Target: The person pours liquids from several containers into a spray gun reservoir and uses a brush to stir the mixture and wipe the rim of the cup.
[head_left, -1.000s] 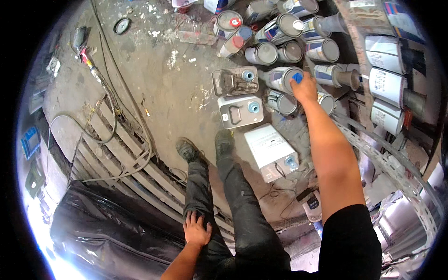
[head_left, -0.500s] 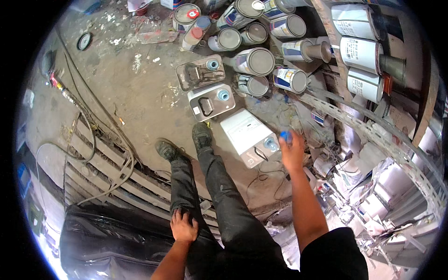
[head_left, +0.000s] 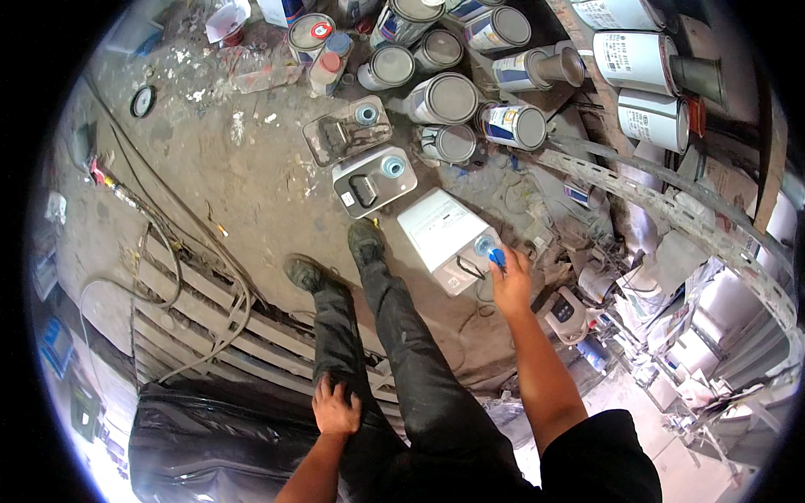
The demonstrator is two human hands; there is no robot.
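Note:
My right hand [head_left: 510, 283] reaches down to a white rectangular canister [head_left: 443, 233] lying on the dirty floor by my right shoe. Its fingers pinch a small blue cap [head_left: 497, 256] right at the canister's round spout [head_left: 483, 245]. My left hand [head_left: 335, 408] rests flat on my left thigh, holding nothing. Two more flat metal canisters with blue-ringed spouts, a grey one [head_left: 373, 178] and a rusty one [head_left: 346, 130], lie just beyond my shoes.
Several paint tins [head_left: 444, 99] crowd the floor ahead, with larger white drums [head_left: 644, 52] on a rack to the right. Cables [head_left: 159, 243] run over a ribbed metal sheet [head_left: 210, 314] on the left. A black plastic sheet [head_left: 201, 444] lies at lower left.
My right hand came back from the tins farther ahead with the blue cap and moved down to the white canister's spout. My left hand stayed on my thigh.

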